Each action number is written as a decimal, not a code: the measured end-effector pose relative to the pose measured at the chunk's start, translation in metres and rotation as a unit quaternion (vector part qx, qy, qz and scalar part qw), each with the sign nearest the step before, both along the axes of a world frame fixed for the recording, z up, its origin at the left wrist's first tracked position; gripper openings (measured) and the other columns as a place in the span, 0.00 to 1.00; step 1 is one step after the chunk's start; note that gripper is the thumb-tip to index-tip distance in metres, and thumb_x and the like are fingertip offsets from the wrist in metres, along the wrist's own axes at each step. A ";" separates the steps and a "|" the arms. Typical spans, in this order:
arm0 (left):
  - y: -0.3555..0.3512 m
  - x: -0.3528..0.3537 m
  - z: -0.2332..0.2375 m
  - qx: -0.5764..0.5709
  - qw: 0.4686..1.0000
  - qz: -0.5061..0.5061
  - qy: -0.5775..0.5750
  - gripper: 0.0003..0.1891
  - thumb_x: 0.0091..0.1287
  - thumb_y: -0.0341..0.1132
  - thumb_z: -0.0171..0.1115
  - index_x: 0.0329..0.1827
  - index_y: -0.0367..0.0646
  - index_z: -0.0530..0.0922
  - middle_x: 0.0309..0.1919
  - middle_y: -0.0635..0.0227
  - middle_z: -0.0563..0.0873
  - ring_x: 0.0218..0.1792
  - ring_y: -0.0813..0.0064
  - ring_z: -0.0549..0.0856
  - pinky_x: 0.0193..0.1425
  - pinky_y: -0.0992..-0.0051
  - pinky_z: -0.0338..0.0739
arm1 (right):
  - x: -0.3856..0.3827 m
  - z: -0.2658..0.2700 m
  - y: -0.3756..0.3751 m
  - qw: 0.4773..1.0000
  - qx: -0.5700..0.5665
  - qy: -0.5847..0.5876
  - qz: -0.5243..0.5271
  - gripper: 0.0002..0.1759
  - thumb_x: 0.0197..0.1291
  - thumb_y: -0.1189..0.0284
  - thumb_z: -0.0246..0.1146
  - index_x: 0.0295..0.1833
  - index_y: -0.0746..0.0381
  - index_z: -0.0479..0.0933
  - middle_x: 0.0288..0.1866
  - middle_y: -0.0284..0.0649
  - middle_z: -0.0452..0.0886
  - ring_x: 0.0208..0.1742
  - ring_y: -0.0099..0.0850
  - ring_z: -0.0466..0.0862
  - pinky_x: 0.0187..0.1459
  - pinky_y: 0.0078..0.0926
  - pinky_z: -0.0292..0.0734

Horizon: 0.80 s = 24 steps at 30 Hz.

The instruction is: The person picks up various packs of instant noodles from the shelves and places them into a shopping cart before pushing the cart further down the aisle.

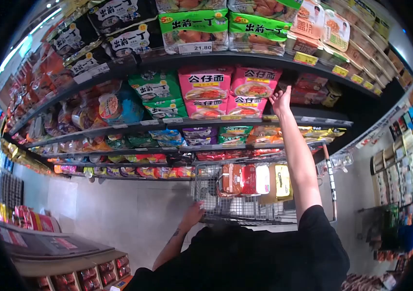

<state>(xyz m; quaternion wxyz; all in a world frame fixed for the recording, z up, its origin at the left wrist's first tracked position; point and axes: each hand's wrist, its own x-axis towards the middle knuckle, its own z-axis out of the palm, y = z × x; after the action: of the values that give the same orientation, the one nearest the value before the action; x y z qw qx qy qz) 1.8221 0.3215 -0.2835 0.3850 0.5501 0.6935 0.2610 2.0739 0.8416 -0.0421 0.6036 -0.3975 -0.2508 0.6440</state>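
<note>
My right hand [281,100] is stretched up to the middle shelf, fingers apart and slightly curled, with nothing in it. Its fingertips are right by the edge of a pink noodle multipack [255,83], one of several stacked in two columns. Lower down, my left hand [194,214] is closed at the near left corner of a metal shopping cart [235,209], its fingers partly hidden. Inside the cart lie a brown-red package [231,179], a red and white package [256,179] and a yellow package [282,181].
Green noodle packs [159,92] stand left of the pink ones. Darker red packs [310,87] sit deeper in the shelf on the right. Overhead, a shelf edge [259,57] with price tags juts out above my right hand. Boxed goods [87,276] are at the lower left.
</note>
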 end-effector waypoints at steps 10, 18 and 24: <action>-0.081 -0.052 -0.021 -0.055 0.990 -0.072 0.109 0.18 0.65 0.42 0.58 0.54 0.43 0.75 0.48 0.53 0.82 0.51 0.52 0.81 0.53 0.57 0.76 | -0.043 0.017 -0.037 0.991 0.083 0.000 0.103 0.33 0.69 0.43 0.37 0.61 0.57 0.71 0.63 0.39 0.76 0.65 0.38 0.72 0.67 0.41 0.64; -0.195 -0.087 -0.089 -0.138 0.990 -0.024 0.018 0.18 0.66 0.46 0.56 0.49 0.43 0.80 0.51 0.52 0.82 0.53 0.53 0.81 0.55 0.60 0.76 | -0.047 0.019 -0.040 0.987 0.093 -0.018 0.131 0.30 0.68 0.47 0.40 0.59 0.57 0.74 0.59 0.39 0.78 0.61 0.37 0.75 0.64 0.41 0.67; -0.230 -0.103 -0.125 -0.294 0.952 0.078 0.017 0.15 0.64 0.44 0.56 0.44 0.44 0.83 0.50 0.52 0.83 0.54 0.54 0.80 0.57 0.61 0.76 | -0.056 0.029 -0.052 0.986 0.043 -0.074 0.144 0.31 0.66 0.45 0.40 0.61 0.53 0.72 0.63 0.38 0.76 0.63 0.37 0.72 0.63 0.45 0.62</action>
<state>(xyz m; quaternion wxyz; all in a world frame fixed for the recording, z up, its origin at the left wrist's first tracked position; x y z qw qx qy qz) 1.7195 0.0914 -0.4086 0.4963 0.3607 0.7870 0.0654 2.0179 0.7898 -0.0134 0.5008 -0.3775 -0.3766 0.6818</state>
